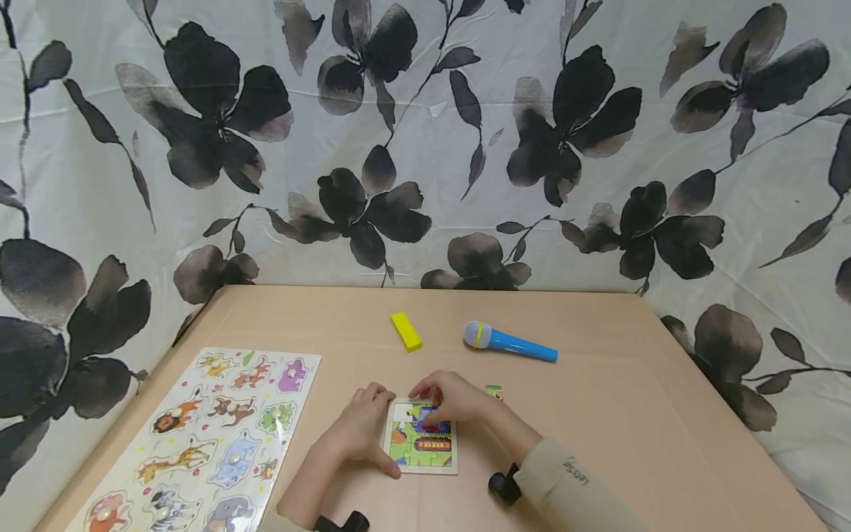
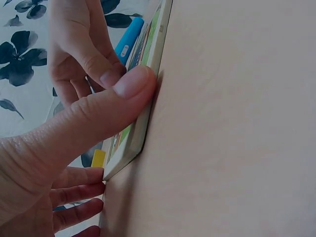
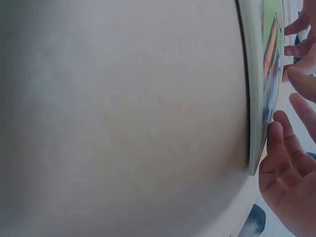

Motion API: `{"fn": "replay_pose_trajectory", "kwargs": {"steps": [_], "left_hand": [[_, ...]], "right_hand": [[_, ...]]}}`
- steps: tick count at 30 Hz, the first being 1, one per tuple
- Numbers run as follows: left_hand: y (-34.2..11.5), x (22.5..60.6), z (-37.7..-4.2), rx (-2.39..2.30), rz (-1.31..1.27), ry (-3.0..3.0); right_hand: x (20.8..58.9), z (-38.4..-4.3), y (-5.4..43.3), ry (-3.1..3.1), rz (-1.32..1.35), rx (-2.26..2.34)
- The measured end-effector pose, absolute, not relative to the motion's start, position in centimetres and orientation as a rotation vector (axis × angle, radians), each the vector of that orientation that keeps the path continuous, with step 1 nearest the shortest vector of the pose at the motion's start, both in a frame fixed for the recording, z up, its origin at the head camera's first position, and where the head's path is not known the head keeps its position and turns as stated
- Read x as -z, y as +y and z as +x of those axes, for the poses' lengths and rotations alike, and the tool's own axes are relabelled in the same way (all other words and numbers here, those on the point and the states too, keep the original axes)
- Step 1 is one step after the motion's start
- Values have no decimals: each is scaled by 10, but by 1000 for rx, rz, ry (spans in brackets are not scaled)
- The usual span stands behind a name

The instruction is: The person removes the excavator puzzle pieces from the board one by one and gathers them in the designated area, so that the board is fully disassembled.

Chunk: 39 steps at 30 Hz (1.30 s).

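A small jigsaw puzzle (image 1: 428,469) in a white frame, with a bright vehicle picture, lies on the table between both hands. My left hand (image 1: 362,425) holds its left side, the thumb at the near corner and the fingers at the far one. In the left wrist view that thumb (image 2: 133,84) presses on the frame's edge. Bent over the upper part of the picture, my right hand (image 1: 459,399) pinches a blue and purple puzzle piece (image 1: 420,415), mostly hidden by the fingers. Another puzzle piece (image 1: 494,391), green, lies just beyond the right wrist.
A large animal sticker-like board (image 1: 219,436) lies at the left of the table (image 1: 631,414). Behind the puzzle are a yellow block (image 1: 406,332) and a blue toy microphone (image 1: 510,343). A floral cloth (image 1: 465,185) hangs past the table's far edge.
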State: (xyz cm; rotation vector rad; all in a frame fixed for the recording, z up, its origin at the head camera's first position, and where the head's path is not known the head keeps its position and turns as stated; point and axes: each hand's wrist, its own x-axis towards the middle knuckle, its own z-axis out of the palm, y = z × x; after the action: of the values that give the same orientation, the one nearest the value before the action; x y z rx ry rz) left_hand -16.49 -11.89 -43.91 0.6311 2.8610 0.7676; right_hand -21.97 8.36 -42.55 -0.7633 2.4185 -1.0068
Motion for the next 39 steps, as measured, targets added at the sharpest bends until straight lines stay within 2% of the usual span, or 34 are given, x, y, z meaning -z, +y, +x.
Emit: {"fn": "replay_pose_trajectory", "kwargs": {"steps": [39], "left_hand": [[-119,439,-166,-755,657,2867]], "right_hand": [[423,-218,73,2458,-831,720]]}}
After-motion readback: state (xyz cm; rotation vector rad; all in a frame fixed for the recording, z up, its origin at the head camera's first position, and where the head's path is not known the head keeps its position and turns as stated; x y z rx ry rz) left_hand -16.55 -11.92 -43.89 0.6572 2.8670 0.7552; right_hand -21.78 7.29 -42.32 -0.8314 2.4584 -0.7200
